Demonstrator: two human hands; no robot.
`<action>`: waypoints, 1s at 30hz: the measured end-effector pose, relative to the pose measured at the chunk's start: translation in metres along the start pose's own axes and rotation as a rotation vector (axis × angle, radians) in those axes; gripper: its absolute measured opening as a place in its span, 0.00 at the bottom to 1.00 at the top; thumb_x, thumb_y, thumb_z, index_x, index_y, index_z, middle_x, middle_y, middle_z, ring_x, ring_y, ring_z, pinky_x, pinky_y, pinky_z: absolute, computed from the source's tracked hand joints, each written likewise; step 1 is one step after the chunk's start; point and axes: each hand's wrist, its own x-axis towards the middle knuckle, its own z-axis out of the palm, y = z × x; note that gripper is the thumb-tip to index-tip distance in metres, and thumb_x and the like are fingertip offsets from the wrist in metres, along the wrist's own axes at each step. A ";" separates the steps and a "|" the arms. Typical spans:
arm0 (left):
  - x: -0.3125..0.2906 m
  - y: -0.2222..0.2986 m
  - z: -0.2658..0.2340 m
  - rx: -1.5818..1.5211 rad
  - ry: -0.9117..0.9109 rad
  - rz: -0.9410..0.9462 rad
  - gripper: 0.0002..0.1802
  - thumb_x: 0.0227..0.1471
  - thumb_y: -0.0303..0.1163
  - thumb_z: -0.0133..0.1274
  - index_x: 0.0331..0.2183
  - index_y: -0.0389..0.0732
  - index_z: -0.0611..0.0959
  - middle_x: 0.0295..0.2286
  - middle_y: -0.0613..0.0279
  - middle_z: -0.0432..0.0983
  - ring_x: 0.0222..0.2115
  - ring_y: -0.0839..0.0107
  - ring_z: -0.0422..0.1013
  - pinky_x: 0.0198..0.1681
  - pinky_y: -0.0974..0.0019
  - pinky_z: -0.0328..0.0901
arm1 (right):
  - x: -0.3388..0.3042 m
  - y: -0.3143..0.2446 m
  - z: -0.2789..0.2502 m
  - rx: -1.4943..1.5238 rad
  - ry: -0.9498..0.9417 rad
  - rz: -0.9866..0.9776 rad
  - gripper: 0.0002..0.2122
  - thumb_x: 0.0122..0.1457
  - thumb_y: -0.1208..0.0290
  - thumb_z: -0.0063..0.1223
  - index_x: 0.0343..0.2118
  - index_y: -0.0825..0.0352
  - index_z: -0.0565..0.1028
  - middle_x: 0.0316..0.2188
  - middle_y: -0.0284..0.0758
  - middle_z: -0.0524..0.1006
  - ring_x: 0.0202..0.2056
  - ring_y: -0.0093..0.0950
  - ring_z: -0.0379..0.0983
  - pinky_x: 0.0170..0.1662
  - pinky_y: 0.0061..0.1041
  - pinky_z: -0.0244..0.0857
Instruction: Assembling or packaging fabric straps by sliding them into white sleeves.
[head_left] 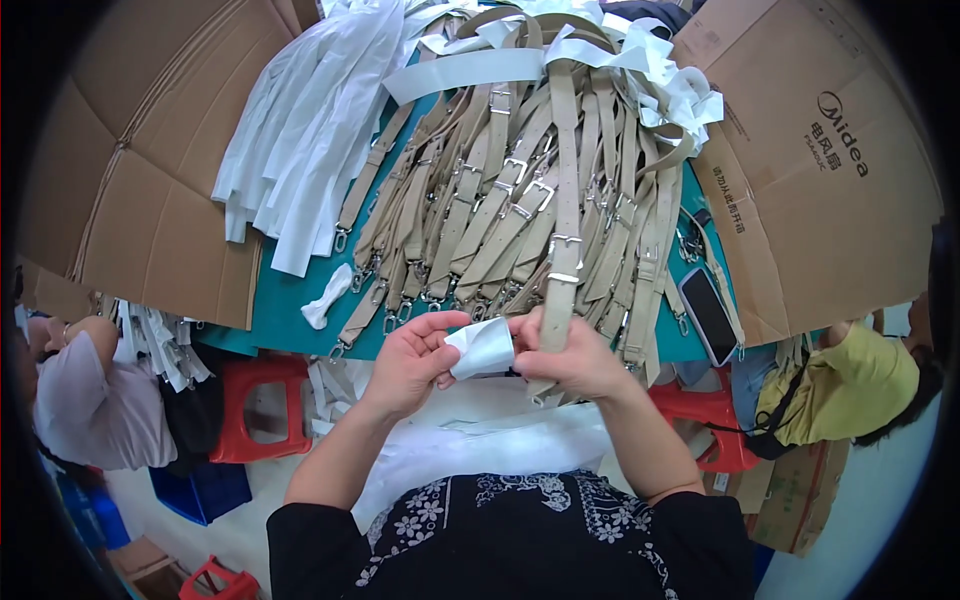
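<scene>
My left hand [405, 368] pinches a curled piece of white wrapping strip [484, 350] between thumb and fingers, in front of my body near the table's front edge. Close beside it, my right hand [583, 362] is closed round the lower end of a beige strap [565, 140], its thumb lying across it. This strap has metal buckles and runs away from me over the heap. Beneath and beyond it lies a thick pile of similar beige straps [470, 200] with silver buckles and clips. The fingertips of my right hand are partly hidden behind the white strip and the strap.
Long white strips [310, 120] are heaped at the far left on the green table [290, 315], near a crumpled white scrap [327, 297]. A phone [708, 315] lies at the right. Cardboard sheets [820, 170] flank both sides. People sit at left and right, near red stools [262, 410].
</scene>
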 end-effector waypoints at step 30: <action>-0.001 -0.005 0.021 0.852 0.145 0.479 0.07 0.32 0.19 0.61 0.22 0.35 0.81 0.22 0.63 0.73 0.23 0.78 0.67 0.25 0.77 0.60 | 0.010 -0.042 -0.012 0.130 0.094 -0.347 0.15 0.50 0.78 0.51 0.38 0.63 0.60 0.31 0.37 0.71 0.35 0.32 0.71 0.39 0.31 0.67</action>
